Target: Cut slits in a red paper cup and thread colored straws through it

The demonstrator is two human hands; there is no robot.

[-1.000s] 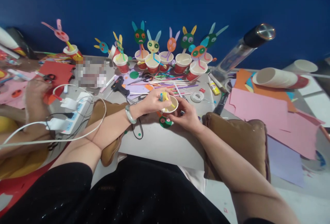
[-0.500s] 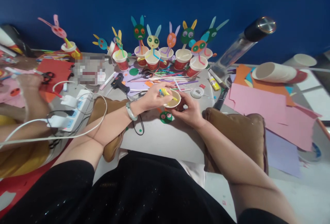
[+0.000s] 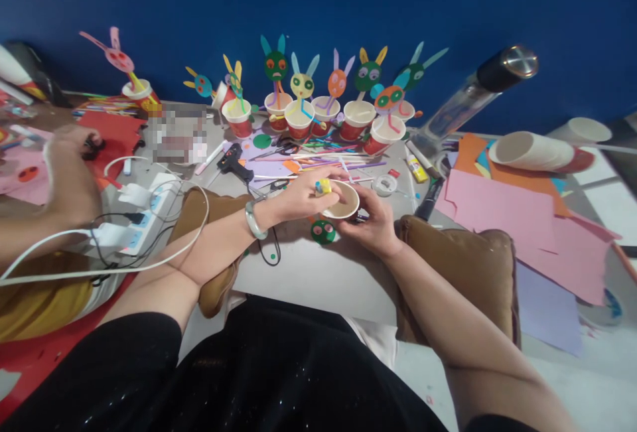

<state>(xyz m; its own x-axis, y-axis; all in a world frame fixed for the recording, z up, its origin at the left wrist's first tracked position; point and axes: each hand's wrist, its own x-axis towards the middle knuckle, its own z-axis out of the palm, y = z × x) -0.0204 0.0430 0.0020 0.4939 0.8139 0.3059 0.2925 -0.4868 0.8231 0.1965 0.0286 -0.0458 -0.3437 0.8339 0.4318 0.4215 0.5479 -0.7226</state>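
My right hand [image 3: 373, 225] is wrapped round the side of a paper cup [image 3: 347, 201], whose open mouth tilts up toward me. At the cup's left rim is my left hand [image 3: 306, 196], closed on a small yellow and blue piece [image 3: 323, 186], with fingers reaching over the rim. Just below the cup, a green paper face [image 3: 322, 231] with pink eyes lies on the table. A black glue gun [image 3: 235, 163] rests behind my left wrist.
Cups with paper rabbit figures, such as one [image 3: 299, 119], line the back. A glass bottle [image 3: 452, 110] leans at right, near pink paper [image 3: 502, 203]. Brown cushions [image 3: 460, 273] lie under my forearms. A power strip [image 3: 149, 216] with cables and another person's arm [image 3: 72, 180] are at left.
The yellow piece has tipped from pointing into the cup to lying above its left rim in my left hand. The other person's hand has moved to the right, toward black scissors.
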